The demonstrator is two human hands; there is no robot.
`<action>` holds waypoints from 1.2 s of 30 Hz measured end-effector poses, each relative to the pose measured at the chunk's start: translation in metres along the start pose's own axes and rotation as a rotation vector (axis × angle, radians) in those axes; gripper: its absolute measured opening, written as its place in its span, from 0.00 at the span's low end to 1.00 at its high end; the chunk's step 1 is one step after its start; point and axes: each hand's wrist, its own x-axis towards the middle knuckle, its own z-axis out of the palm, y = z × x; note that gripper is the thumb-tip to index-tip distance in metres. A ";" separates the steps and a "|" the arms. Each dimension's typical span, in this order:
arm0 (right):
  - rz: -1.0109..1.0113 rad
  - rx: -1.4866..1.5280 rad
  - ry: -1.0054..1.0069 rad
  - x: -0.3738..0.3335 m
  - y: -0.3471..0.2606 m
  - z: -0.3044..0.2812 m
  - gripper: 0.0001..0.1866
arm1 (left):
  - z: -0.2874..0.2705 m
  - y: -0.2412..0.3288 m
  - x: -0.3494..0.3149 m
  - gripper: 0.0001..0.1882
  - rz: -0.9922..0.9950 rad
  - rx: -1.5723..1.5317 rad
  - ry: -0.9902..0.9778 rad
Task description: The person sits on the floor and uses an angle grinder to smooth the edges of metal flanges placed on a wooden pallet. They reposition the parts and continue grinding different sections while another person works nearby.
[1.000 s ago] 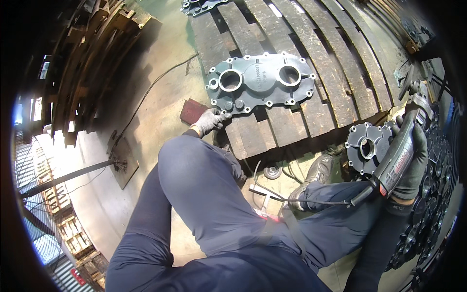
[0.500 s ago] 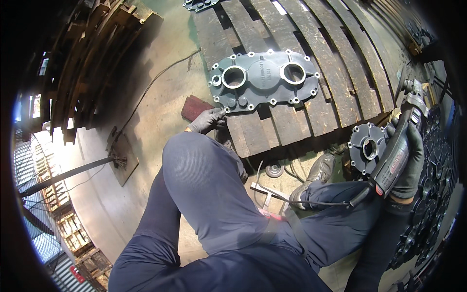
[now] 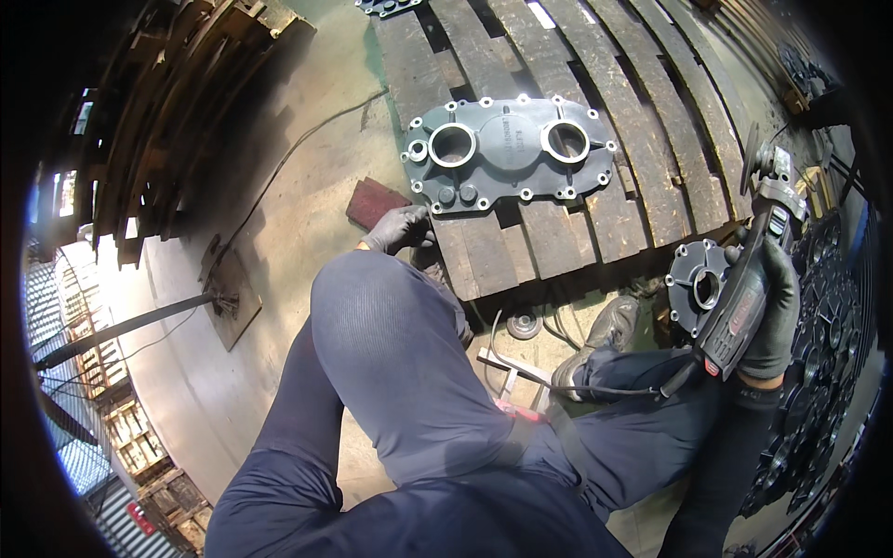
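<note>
A flat grey metal housing cover with two round bores and bolt lugs round its rim lies on a wooden pallet. My gloved left hand is at the pallet's near left corner, just below the cover's lower left lug. Its fingers are curled, and what they hold, if anything, is hidden. On the right, my gloved right hand grips an angle grinder by its body, with the disc end raised beside the pallet's edge. A smaller round metal cover stands behind the grinder, partly covered by it.
A dark red pad-like block lies on the floor beside my left hand. The grinder's cable runs across my leg. A round disc sits near my shoe. Many dark castings are stacked at right; wooden pallets are piled at left.
The grinder has tilted more upright in my right hand, exposing its disc more. My left fingers have drawn slightly back from the cover's corner and curled. The cover lies as before.
</note>
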 end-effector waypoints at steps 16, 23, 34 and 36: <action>-0.030 -0.123 -0.053 -0.002 -0.002 -0.008 0.27 | 0.045 0.160 -0.035 0.21 0.225 1.646 0.213; -0.030 -0.098 -0.112 0.003 -0.005 0.000 0.26 | 0.116 0.245 -0.044 0.28 0.327 1.807 0.118; 0.017 -0.358 -0.330 0.039 0.005 0.056 0.24 | 0.205 0.186 -0.047 0.17 0.249 1.875 0.209; 0.015 -0.483 -0.367 0.053 0.021 0.053 0.22 | 0.261 0.207 -0.086 0.14 0.379 1.846 0.086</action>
